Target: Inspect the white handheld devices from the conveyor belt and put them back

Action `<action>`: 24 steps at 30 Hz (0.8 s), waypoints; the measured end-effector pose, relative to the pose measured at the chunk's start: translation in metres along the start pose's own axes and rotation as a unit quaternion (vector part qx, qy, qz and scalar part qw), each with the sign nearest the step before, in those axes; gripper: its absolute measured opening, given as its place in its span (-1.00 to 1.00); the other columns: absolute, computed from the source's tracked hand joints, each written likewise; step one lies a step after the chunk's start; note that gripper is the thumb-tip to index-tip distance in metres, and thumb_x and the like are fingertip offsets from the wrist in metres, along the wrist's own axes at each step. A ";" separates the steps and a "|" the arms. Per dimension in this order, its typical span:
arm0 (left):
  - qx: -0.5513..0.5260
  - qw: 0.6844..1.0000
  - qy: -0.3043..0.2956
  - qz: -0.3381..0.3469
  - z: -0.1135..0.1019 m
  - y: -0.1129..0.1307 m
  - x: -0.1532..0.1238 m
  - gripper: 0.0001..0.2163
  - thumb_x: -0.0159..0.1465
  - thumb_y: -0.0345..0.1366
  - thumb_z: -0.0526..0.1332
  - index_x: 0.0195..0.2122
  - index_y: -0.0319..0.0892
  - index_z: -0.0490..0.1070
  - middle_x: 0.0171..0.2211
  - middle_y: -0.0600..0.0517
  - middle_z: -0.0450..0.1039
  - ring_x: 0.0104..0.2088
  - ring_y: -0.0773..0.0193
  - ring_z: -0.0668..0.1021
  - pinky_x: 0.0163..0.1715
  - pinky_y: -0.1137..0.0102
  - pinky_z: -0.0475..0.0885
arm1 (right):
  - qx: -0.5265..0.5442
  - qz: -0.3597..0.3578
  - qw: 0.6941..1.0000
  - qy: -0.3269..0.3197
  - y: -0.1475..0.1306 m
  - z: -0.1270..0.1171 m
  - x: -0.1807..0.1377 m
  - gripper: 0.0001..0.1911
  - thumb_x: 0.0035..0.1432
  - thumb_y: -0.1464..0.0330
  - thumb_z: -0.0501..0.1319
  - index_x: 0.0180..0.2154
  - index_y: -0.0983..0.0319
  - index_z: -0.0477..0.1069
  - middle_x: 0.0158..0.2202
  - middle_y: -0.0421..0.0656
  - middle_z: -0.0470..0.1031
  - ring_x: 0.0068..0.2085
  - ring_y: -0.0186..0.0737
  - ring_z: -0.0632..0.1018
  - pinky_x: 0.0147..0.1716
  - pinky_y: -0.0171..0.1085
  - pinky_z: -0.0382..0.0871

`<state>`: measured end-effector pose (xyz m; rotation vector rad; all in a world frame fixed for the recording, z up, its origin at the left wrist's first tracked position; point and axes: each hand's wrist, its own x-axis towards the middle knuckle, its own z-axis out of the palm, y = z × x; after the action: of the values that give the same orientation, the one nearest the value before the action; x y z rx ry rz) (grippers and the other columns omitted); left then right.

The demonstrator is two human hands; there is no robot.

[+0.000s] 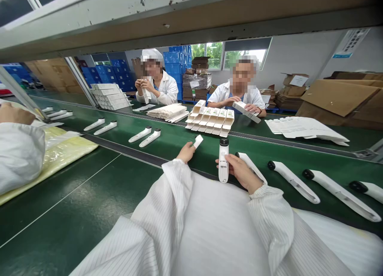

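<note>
My right hand (242,172) grips a white handheld thermometer (223,158) by its side. The thermometer stands nearly upright, black head on top, with an open recess in its lower handle facing me. Just left of it, my left hand (186,152) has its fingers closed on a small white plastic piece (198,140); its exact kind is unclear. Behind my right hand another thermometer (251,167) lies on the green belt (176,138), partly covered. Further right lie more thermometers, such as one (295,181) with its recess showing.
Several thermometers (150,138) lie leftward along the belt. Open white boxes (211,119) and flat cartons (167,111) sit across it, before two co-workers handling boxes. A co-worker's sleeve (20,152) and a yellow plastic-wrapped pack (68,146) are at left. A shelf beam (179,16) hangs overhead.
</note>
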<state>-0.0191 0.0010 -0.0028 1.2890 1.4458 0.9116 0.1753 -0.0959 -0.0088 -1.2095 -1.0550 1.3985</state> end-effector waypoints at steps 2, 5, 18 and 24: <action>-0.219 0.968 -0.101 -0.068 0.010 0.005 -0.007 -0.67 0.15 -0.41 0.00 -0.05 -0.31 0.31 -0.19 -0.18 0.42 -0.29 0.22 0.49 -0.55 0.48 0.28 | -0.059 0.019 0.997 0.036 0.004 -0.003 0.005 -0.75 0.13 0.15 0.08 -0.31 0.20 0.35 -0.23 -0.07 0.53 -0.31 -0.17 0.54 -0.30 -0.22 0.40; -0.372 0.895 -0.208 -0.130 0.023 0.011 -0.020 -0.71 0.17 -0.36 -0.03 -0.17 -0.36 0.36 -0.38 -0.14 0.42 -0.52 0.32 0.43 -0.72 0.54 0.13 | -0.234 -0.001 0.967 0.105 0.014 -0.013 0.015 -0.77 0.10 0.19 0.09 -0.31 0.20 0.37 -0.28 -0.07 0.52 -0.29 -0.12 0.52 -0.25 -0.18 0.37; -0.395 0.895 -0.192 -0.079 0.068 0.014 -0.053 -0.87 0.06 -0.42 0.24 -0.34 -0.20 0.35 -0.47 0.05 0.40 -0.43 0.33 0.46 -0.39 0.42 0.37 | -0.120 -0.155 0.979 0.061 0.007 0.000 0.010 -0.55 -0.03 0.08 0.22 -0.13 0.19 0.39 -0.22 -0.11 0.49 -0.26 -0.15 0.49 -0.26 -0.18 0.40; -0.375 0.910 -0.125 -0.124 0.060 0.013 -0.046 -0.89 0.11 -0.32 0.21 -0.33 -0.19 0.40 -0.36 0.02 0.43 -0.38 0.35 0.45 -0.40 0.45 0.29 | 0.025 -0.082 0.996 0.006 0.003 -0.001 0.005 -0.60 -0.06 0.12 0.28 -0.20 0.20 0.43 -0.19 -0.14 0.50 -0.21 -0.17 0.49 -0.27 -0.23 0.40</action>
<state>0.0411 -0.0455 0.0023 0.5972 0.8826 0.9524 0.1760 -0.0913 -0.0129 -1.0686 -1.0794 1.2807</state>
